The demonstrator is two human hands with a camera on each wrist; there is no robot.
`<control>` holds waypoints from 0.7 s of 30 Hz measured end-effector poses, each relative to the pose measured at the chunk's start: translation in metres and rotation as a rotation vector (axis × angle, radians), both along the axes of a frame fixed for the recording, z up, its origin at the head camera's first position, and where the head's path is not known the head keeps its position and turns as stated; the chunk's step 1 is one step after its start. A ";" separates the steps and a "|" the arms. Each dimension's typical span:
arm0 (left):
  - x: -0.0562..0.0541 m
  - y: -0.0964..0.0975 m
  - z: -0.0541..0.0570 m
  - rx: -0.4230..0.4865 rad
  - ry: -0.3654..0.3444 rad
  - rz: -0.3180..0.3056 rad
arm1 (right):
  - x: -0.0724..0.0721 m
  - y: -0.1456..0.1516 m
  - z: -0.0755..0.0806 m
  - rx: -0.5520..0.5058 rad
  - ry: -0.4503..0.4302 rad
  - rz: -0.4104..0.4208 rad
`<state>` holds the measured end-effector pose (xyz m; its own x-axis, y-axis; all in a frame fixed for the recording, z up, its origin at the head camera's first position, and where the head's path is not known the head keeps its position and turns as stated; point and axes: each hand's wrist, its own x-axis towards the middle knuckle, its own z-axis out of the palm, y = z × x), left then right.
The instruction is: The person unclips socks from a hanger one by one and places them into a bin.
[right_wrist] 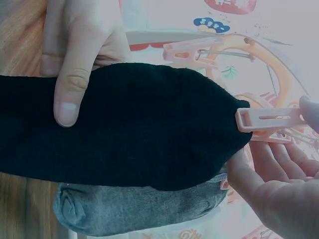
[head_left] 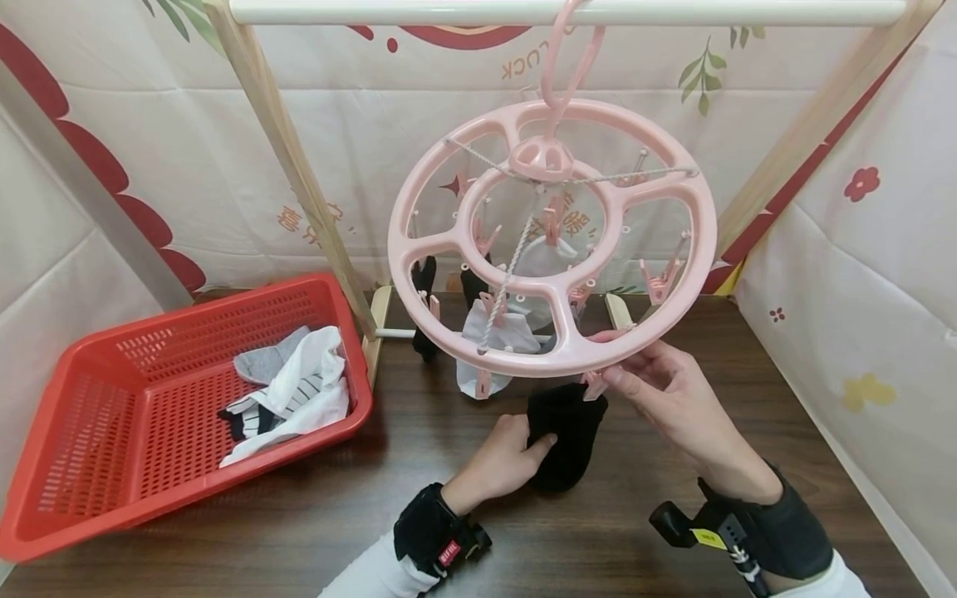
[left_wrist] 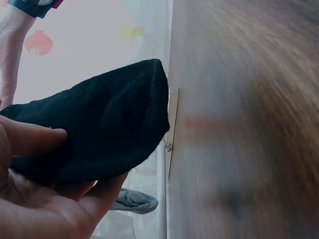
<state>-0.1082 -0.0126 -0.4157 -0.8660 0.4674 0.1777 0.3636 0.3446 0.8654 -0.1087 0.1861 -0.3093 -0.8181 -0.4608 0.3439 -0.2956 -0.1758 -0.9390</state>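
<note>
A black sock [head_left: 566, 453] hangs below the front right rim of a round pink drying hanger [head_left: 419, 257]. My left hand [head_left: 501, 461] grips the sock at its side, thumb across the front, as the left wrist view also shows. My right hand [head_left: 684, 407] is at the hanger's rim, its fingers pinching a pink clothespin [right_wrist: 271, 119]. In the right wrist view this clothespin's jaws are on the tip of the sock. A grey sock [right_wrist: 139, 209] hangs just behind the black one.
The hanger hooks over a white rail [head_left: 419, 12] on a wooden frame. A white sock [head_left: 497, 332] and other socks hang from its clips. To the left stands a red basket [head_left: 97, 415] with white and grey socks. Patterned cloth walls surround the brown table [head_left: 299, 531].
</note>
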 end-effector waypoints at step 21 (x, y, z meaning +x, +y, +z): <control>0.011 -0.025 -0.005 -0.028 0.114 -0.109 | -0.003 0.003 -0.002 -0.108 0.044 -0.159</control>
<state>-0.0969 -0.0378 -0.4203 -0.7847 0.5638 0.2574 0.4956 0.3214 0.8069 -0.1113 0.1891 -0.3118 -0.8608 -0.2855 0.4213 -0.3682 -0.2222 -0.9028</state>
